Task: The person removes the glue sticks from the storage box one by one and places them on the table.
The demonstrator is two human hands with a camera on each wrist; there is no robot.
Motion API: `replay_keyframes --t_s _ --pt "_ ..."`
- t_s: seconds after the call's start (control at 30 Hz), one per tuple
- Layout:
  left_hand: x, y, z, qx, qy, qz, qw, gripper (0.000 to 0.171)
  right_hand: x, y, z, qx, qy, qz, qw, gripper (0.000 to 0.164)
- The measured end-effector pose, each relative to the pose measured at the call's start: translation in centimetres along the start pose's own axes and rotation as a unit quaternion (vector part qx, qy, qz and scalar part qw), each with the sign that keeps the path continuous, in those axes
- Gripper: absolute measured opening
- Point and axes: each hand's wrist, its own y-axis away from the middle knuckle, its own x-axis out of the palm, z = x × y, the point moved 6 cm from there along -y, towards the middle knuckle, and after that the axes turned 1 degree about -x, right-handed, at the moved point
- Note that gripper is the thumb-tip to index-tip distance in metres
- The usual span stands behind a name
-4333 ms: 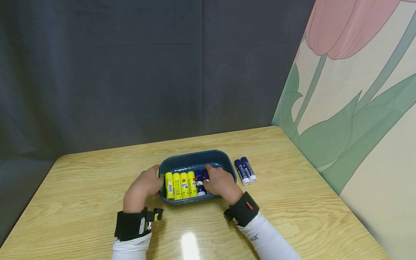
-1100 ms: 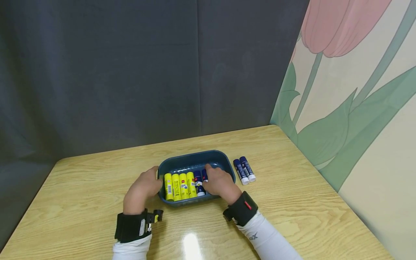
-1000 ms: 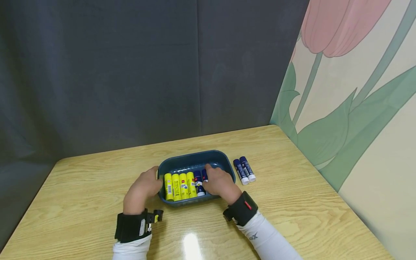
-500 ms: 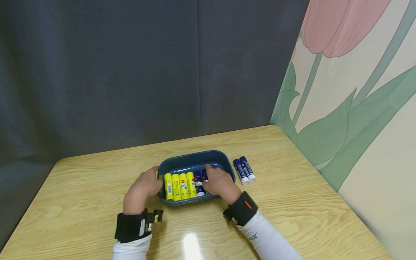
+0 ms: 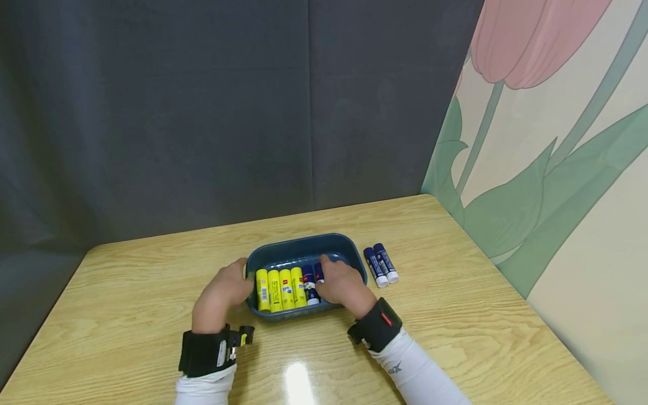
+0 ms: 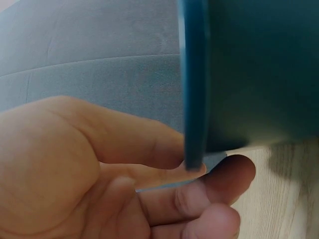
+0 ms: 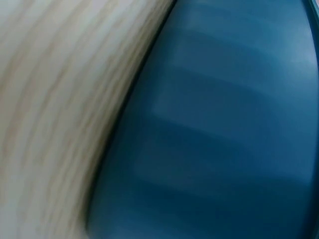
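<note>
A dark blue plastic tray [image 5: 288, 246] holds a row of several yellow glue sticks [image 5: 286, 289] with navy glue sticks at the row's right end. My left hand [image 5: 229, 288] pinches the tray's left rim [image 6: 194, 89], thumb on one side and fingertips curled round the other. Inside the right part of the tray, my right hand [image 5: 344, 285] holds the rightmost navy glue stick [image 5: 319, 272] and hides much of it. Beside it lies another navy glue stick [image 5: 310, 286] with a white band. The right wrist view is filled by the tray's outer side [image 7: 214, 124], without fingers.
Right of the tray, two navy glue sticks with white ends [image 5: 376, 268] lie side by side on the wooden table [image 5: 481, 315]. A dark curtain [image 5: 202, 112] hangs behind the table, and a wall with painted tulips [image 5: 567, 169] stands on the right.
</note>
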Motion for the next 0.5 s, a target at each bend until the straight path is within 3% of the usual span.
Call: replay_keyframes --t_s 0.5 --pt "0.03 -0.06 -0.01 0.001 -0.002 0.002 1.0000 0.063 -0.07 0.10 0.02 -0.006 -0.001 -0.001 1.000 0.065"
